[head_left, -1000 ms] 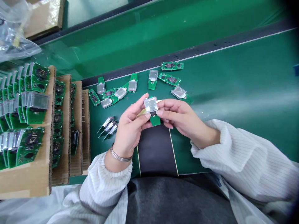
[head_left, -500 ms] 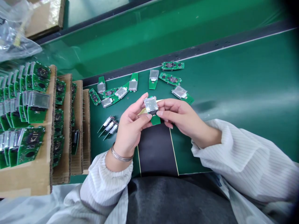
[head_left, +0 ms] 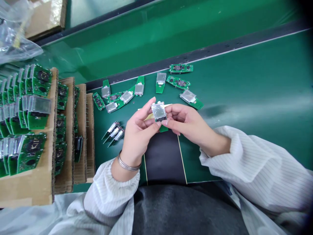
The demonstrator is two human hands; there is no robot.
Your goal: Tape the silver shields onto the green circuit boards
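Note:
Between my hands is a green circuit board (head_left: 164,128) with a small display module (head_left: 159,111) at its upper end, tilted toward me. My left hand (head_left: 140,132) grips its left side, the thumb pressed near the display's lower edge. From the right, my right hand (head_left: 187,122) pinches the same board, its thumb almost meeting the left one. Fingers hide part of the board's middle and back. Beneath it lies a black mat strip (head_left: 165,158) with yellow edges.
Several loose boards, such as one with a display (head_left: 160,81), lie along the back of the green table (head_left: 244,98). More boards lean beside my left hand (head_left: 113,132). Cardboard holders (head_left: 31,192) full of upright boards stand at left. A clear plastic bag (head_left: 18,42) lies behind them.
My right thumb has shifted left and down, closer to the left thumb, over the lower edge of the display. The display has tilted slightly. The loose boards have stayed put.

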